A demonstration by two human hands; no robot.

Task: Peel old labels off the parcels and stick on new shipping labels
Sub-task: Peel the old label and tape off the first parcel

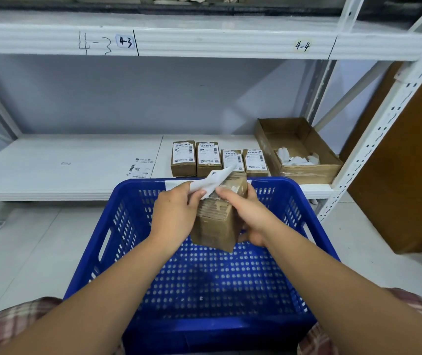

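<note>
Over the middle of a blue basket (117,226), the left hand (176,208) is pinching an old label (212,181) between thumb and fingertips. The white strip is rising crumpled toward one o'clock, and its lower end is hiding between the two thumbs. The right hand (248,216) is gripping the parcel (220,224) from its three o'clock side, with the thumb lying on the top face and the fingers wrapping behind. This parcel is hanging tilted above the basket floor, an oblong brown carton with glossy tape bands and pale torn paper patches on its upper face.

Both forearms are reaching in from six o'clock across the basket's near rim. The basket is rigid plastic, and its walls and floor are showing rows of small holes.

At twelve o'clock, four small parcels (208,160) are standing side by side on a white shelf (63,162), each wearing a printed barcode label; the raised strip is covering part of the third. At ten o'clock a label sheet (140,167) is lying flat. At two o'clock an open cardboard tray (307,171) is holding white paper scraps (294,157). Past it, at three o'clock, a brown board (397,175) is leaning by the perforated metal upright.
</note>
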